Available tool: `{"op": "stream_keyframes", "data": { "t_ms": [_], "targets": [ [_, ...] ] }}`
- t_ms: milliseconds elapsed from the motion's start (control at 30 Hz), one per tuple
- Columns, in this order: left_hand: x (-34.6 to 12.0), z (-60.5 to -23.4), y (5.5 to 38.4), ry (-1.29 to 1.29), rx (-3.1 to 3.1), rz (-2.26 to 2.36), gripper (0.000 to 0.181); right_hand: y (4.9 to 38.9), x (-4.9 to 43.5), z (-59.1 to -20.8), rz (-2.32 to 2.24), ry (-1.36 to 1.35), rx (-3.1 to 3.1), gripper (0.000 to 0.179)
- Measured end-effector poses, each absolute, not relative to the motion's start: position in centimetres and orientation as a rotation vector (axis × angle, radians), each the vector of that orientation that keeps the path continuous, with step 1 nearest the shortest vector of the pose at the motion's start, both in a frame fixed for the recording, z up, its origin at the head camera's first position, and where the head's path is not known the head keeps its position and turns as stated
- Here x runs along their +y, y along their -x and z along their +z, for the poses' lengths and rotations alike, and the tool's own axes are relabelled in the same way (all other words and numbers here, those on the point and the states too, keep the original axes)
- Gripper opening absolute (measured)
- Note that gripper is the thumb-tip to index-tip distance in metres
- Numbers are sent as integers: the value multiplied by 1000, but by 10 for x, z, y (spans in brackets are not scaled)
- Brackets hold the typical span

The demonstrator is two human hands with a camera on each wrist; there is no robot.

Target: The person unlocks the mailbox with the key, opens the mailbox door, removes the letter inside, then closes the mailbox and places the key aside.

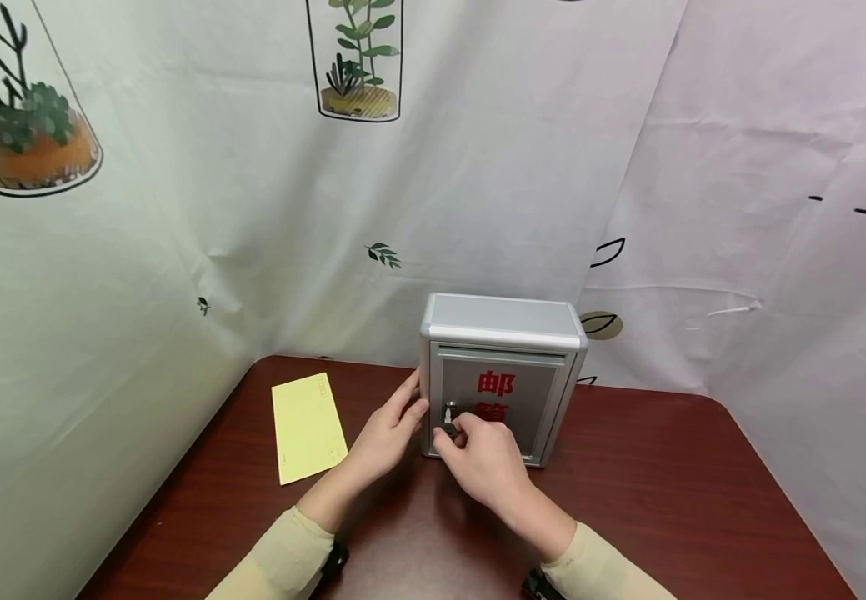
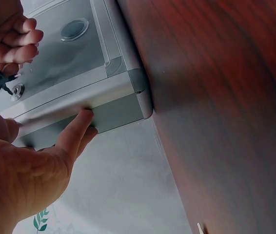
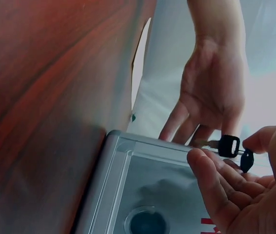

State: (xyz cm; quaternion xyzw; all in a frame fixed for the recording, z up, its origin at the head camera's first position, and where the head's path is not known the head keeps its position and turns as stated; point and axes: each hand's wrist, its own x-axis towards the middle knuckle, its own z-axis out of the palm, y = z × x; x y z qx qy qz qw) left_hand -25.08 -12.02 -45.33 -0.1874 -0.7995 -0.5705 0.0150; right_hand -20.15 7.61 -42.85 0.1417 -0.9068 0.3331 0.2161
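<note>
A silver-grey metal mailbox (image 1: 503,321) with red characters on its front panel stands upright on the table. My left hand (image 1: 387,433) rests against its left side, fingers fairly straight along the side wall and thumb near the front edge in the left wrist view. At the door's left edge is a round lock (image 2: 17,91). There my right hand (image 1: 488,458) pinches a small set of black-headed keys (image 3: 229,146) between thumb and fingers. One key's metal blade points toward the box edge; whether it sits inside the lock I cannot tell.
A yellow envelope (image 1: 308,429) lies flat on the dark red wooden table (image 1: 665,483), left of my left hand. White patterned cloth (image 1: 478,167) hangs behind the table and at both sides. A round window (image 3: 147,224) is set low in the mailbox door.
</note>
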Motion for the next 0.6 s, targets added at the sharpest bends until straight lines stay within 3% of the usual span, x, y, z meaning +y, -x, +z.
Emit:
{"op": "stream_keyframes", "data": {
  "t_ms": [433,600],
  "targets": [
    [-121,-454,250,587,-2486,-1786,62,178,84,-428,1230,-459,-2618,8],
    [-120,-453,250,579,-2485,-1783,61,171,92,-431,1428,-488,-2646,11]
  ]
}}
